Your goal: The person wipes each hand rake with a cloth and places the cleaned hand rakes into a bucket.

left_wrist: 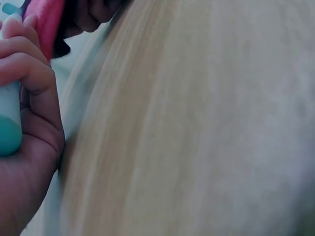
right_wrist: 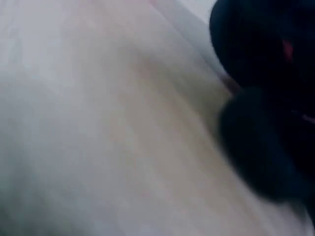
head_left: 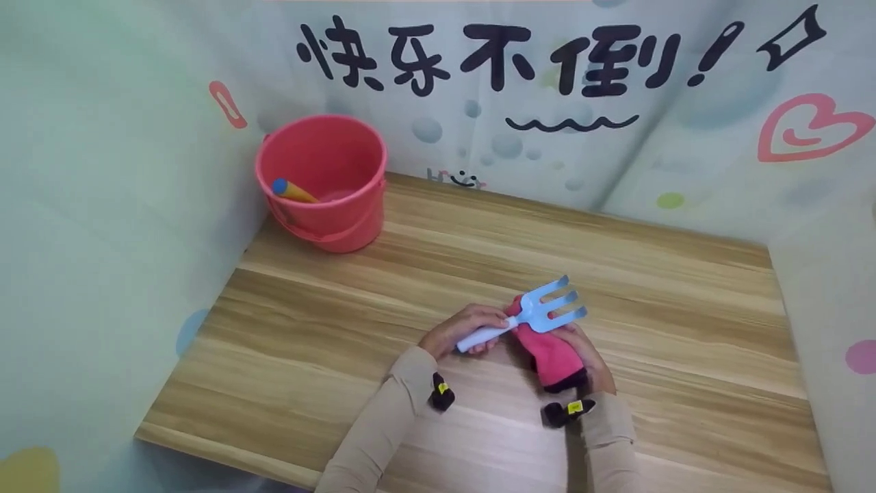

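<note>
My left hand (head_left: 469, 329) grips the pale handle of a small light-blue garden fork (head_left: 538, 311), whose three prongs point up and right. In the left wrist view the fingers of that hand curl round the handle, which ends in a teal tip (left_wrist: 9, 137). My right hand (head_left: 587, 349) holds a soft pink cloth piece (head_left: 551, 356) with a black edge, perhaps a glove, from its right side. The fork's head overlaps the upper part of this cloth in the head view. A blurred dark edge (right_wrist: 256, 147) fills the right side of the right wrist view.
A red bucket (head_left: 373, 226) stands at the back left of the wooden table (head_left: 308, 383), with a yellow, blue-tipped handle (head_left: 294, 192) leaning inside. Printed cloth walls (head_left: 582, 164) enclose the table at the back and sides.
</note>
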`<state>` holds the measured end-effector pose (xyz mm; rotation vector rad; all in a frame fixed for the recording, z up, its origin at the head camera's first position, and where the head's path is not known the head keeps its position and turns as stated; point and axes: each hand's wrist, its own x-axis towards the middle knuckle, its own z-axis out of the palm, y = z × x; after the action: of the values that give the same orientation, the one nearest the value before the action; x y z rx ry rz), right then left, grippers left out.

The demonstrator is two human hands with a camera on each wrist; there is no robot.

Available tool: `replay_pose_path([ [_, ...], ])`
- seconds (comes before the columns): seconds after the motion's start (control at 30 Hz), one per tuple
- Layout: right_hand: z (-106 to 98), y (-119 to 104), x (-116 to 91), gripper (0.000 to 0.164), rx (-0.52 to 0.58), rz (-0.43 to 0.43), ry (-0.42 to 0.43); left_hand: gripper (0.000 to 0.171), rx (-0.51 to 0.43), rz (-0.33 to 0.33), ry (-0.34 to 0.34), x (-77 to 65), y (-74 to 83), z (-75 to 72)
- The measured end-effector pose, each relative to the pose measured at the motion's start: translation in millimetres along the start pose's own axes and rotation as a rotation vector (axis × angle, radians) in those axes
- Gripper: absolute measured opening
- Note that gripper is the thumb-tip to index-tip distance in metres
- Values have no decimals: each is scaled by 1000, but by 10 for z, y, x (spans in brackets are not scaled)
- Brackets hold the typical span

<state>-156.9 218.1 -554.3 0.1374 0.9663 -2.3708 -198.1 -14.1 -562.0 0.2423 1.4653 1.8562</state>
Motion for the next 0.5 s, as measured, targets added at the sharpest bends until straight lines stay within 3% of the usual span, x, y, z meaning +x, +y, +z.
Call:
replay_pose_path([
  [0.03, 6, 7, -5, 41, 75, -11, -41, 26, 1, 2, 4, 5, -2, 4],
  [0.13, 1, 11, 3, 42, 165, -43, -150, 26, -1, 3, 7, 9, -3, 8],
  [0.2, -11, 7, 23, 42, 162, -64, -198, 25, -7, -4, 12, 5, -3, 5],
  [0.27, -39, 4, 27, 39, 86, -92, -189, 25, -15, -14, 14, -6, 0, 0],
  [0.33, -63, 9, 23, 39, 110, -100, -225, 26, -21, -19, 10, -10, 2, -5],
  [0.4, -93, 20, 23, 41, 215, -82, -326, 27, -30, -25, 4, -15, -1, -7],
  [0.47, -117, 35, 30, 43, 437, 5, -446, 29, -31, -29, -2, -19, -8, -9],
  [0.5, -125, 37, 33, 44, 493, 27, -494, 29, -32, -30, -3, -17, -9, -7],
])
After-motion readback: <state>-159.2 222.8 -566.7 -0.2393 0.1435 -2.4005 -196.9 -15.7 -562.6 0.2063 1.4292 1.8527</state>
